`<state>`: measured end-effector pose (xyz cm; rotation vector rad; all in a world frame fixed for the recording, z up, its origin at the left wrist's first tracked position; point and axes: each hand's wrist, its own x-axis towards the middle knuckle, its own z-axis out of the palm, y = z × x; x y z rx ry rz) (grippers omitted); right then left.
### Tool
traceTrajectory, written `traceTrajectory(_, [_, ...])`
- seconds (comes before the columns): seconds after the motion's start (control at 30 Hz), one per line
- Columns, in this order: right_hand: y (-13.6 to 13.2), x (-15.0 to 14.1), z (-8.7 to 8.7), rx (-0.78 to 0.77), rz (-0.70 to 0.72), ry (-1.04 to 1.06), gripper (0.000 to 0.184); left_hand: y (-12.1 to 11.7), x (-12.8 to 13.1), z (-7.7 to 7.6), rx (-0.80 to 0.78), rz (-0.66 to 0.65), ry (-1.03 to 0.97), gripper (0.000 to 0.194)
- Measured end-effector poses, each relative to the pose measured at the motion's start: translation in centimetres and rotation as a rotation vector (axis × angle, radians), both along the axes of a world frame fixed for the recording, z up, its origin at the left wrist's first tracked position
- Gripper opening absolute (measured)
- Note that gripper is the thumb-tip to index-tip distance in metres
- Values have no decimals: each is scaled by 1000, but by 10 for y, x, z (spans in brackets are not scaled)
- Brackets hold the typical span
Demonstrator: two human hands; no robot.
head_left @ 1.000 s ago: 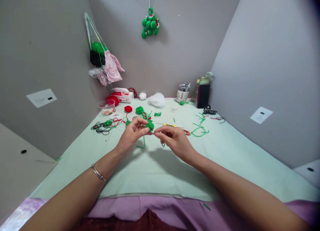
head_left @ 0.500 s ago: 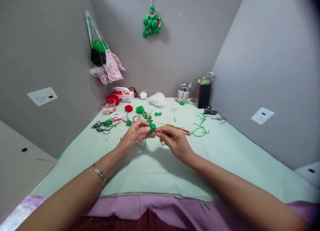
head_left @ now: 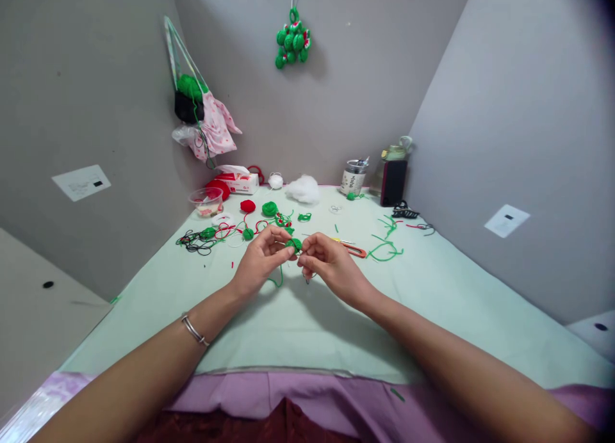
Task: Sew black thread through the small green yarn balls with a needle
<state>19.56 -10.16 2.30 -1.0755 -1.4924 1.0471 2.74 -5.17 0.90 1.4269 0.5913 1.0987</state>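
Note:
Between the thumb and fingers of my left hand (head_left: 262,258) is a small green crocheted ball (head_left: 293,244) with a dark line across it. A green yarn tail (head_left: 278,278) hangs below that hand. My right hand (head_left: 331,264) is closed in a pinch right beside the ball, its fingertips on black yarn (head_left: 308,280) that loops down under the fingers. Whether a needle is also in that pinch is too small to tell. Just beyond the right hand lie orange-handled scissors (head_left: 356,251) and a yellow-handled crochet hook (head_left: 337,240), partly hidden.
Left on the table are a black yarn tangle (head_left: 193,241), a red yarn ball (head_left: 248,206), a green yarn ball (head_left: 270,209) and a plastic tub (head_left: 206,203). White stuffing (head_left: 303,190), a pen tin (head_left: 354,177) and a phone (head_left: 393,183) stand behind. Green yarn scraps (head_left: 385,249) lie right.
The green ball has shifted slightly to the right and turned in my left fingers. My right hand's fingers have curled up closer against it, now covering more of the crochet hook.

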Motion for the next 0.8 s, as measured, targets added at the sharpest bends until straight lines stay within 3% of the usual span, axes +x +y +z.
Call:
traceTrajectory(0.1, [-2, 2, 4, 4, 46, -9, 13, -1, 0, 0, 54, 36, 90, 27])
traceTrajectory(0.17, [-4, 6, 7, 78, 10, -187, 7, -2, 1, 1, 60, 47, 119, 27])
traceTrajectory(0.27, [-3, 13, 9, 315, -187, -577, 7, -3, 3, 0, 82, 76, 135, 26])
traceTrajectory(0.37, [0, 16, 6, 525, -268, -704, 4, -3, 5, -2, 105, 60, 136, 23])
traceTrajectory(0.53, [1, 16, 9, 513, -167, -525, 8, -4, 6, -4, 115, 1, 139, 20])
traceTrajectory(0.7, [-4, 32, 38, 236, -180, 10, 19, -1, 4, -3, 109, 49, 220, 20])
traceTrajectory(0.8, [-4, 59, 57, 124, -156, 191, 21, 5, 1, -5, 120, 52, 249, 19])
